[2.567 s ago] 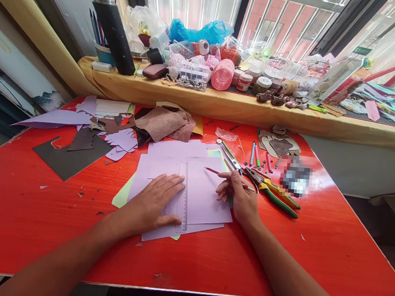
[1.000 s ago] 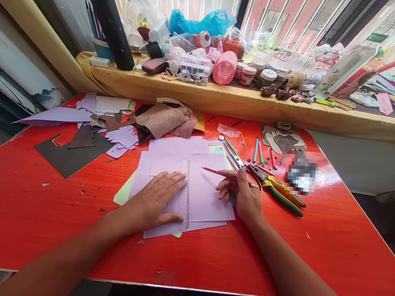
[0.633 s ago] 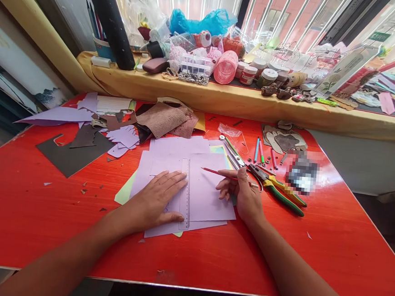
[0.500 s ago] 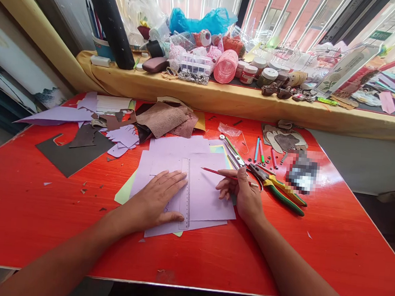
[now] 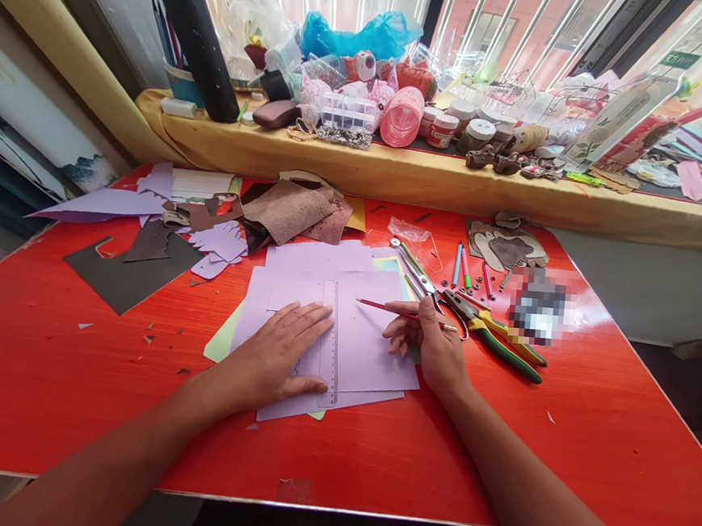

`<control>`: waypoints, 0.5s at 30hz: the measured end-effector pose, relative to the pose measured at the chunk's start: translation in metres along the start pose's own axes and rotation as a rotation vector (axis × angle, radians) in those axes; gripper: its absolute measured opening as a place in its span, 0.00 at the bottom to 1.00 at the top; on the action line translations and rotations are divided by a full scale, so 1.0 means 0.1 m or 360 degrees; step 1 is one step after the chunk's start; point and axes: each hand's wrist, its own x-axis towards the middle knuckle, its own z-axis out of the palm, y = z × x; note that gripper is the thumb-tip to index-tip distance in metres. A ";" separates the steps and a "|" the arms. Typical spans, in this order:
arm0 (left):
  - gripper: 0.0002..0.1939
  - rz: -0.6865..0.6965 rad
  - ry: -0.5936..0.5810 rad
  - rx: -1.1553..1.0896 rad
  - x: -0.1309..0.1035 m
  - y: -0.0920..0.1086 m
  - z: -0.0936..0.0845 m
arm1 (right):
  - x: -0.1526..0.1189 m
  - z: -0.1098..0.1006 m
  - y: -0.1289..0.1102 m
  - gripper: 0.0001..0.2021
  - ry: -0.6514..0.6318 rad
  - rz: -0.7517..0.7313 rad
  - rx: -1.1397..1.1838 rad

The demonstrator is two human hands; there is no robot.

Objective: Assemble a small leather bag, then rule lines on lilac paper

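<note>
Sheets of lilac paper (image 5: 374, 354) lie stacked on the red table in front of me. A clear plastic ruler (image 5: 330, 350) rests upright across the top sheet, its length running away from me. My left hand (image 5: 286, 351) lies flat with fingers stretched, thumb and fingertips pressing on the ruler's left edge. Between the thumb and fingers of my right hand (image 5: 433, 346) is a red pencil (image 5: 375, 304), its tip pointing left over the paper, right of the ruler. Whether the tip touches the sheet I cannot tell.
Right of the paper lie scissors (image 5: 417, 268), pliers (image 5: 503, 344) and several coloured pens (image 5: 465, 268). Leather pieces (image 5: 291, 210) and lilac paper cutouts (image 5: 222, 242) are heaped at the back left, beside a dark sheet (image 5: 122, 281). A cluttered windowsill (image 5: 263, 147) borders the table's far side.
Both hands, the ruler and the paper stay in place. The pencil in my right hand has shifted very slightly left.
</note>
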 end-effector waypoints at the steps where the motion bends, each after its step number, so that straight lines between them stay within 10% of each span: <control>1: 0.45 0.0000 0.0000 0.0003 0.00 0.00 0.00 | 0.00 0.00 0.00 0.37 -0.0002 -0.0003 -0.0009; 15: 0.47 -0.0002 0.0006 -0.0017 0.00 -0.01 0.02 | -0.01 0.00 -0.01 0.36 -0.0012 0.0009 -0.0044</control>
